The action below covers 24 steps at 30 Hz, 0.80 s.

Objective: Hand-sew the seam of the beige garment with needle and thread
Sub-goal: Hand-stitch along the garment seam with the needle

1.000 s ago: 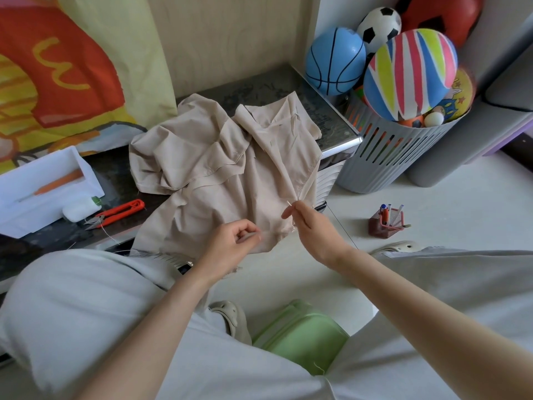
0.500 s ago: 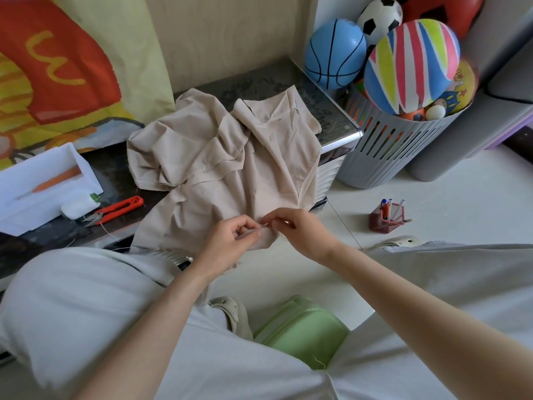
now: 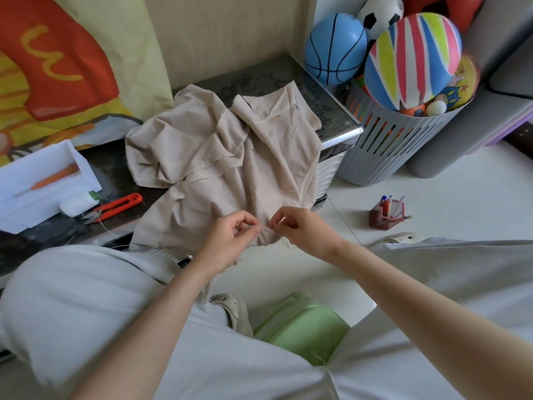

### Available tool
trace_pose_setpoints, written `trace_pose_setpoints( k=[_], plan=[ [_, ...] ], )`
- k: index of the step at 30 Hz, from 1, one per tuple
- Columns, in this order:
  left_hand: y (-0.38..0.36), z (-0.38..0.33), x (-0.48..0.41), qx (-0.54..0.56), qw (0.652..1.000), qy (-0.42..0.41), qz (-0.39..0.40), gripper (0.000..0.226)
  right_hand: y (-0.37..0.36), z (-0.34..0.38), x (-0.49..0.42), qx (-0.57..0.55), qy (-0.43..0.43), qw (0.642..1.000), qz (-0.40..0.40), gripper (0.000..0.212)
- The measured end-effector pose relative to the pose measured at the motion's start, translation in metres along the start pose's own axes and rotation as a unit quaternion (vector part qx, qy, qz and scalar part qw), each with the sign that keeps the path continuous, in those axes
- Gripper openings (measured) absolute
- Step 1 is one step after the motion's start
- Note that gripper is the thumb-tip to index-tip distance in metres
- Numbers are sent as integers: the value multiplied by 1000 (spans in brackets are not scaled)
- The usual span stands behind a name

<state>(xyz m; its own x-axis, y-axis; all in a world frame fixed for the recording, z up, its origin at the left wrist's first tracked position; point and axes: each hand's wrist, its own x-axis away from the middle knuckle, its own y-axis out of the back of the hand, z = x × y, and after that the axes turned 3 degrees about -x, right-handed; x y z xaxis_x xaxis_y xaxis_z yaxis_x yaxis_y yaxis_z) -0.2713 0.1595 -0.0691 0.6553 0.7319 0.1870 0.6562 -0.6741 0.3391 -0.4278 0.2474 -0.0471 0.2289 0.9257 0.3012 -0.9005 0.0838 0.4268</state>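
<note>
The beige garment (image 3: 219,157) lies crumpled on a dark low table (image 3: 259,79) and hangs over its front edge toward my lap. My left hand (image 3: 230,241) pinches a bunched fold of the garment's lower edge. My right hand (image 3: 302,226) is right beside it, fingertips pinching the needle (image 3: 270,227) at the fold. The needle is mostly hidden between the fingers. A thin thread (image 3: 344,223) runs from the fabric down to the right across the floor.
Red thread snips (image 3: 115,207), a white thread spool (image 3: 79,203) and a white tray (image 3: 17,209) sit on the table's left. A grey basket (image 3: 386,151) full of balls stands at the right. A red pen holder (image 3: 388,213) and a green stool (image 3: 302,327) are on the floor.
My right hand, which was raised to the right of the fabric a second ago, has come in to the fold held by my left hand. The left hand has stayed put.
</note>
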Motion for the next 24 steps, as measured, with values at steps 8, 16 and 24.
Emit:
trace_pose_setpoints(
  k=[8, 16, 24],
  plan=[
    [0, -2, -1, -17, 1000, -11, 10, 6, 5, 0, -1, 3, 5, 1000, 14, 20],
    [0, 1, -2, -18, 1000, -16, 20, 15, 5, -2, 1, 1, 22, 999, 31, 18],
    [0, -2, -1, -14, 999, -24, 30, 19, 4, -5, -1, -7, 22, 999, 28, 30]
  ],
)
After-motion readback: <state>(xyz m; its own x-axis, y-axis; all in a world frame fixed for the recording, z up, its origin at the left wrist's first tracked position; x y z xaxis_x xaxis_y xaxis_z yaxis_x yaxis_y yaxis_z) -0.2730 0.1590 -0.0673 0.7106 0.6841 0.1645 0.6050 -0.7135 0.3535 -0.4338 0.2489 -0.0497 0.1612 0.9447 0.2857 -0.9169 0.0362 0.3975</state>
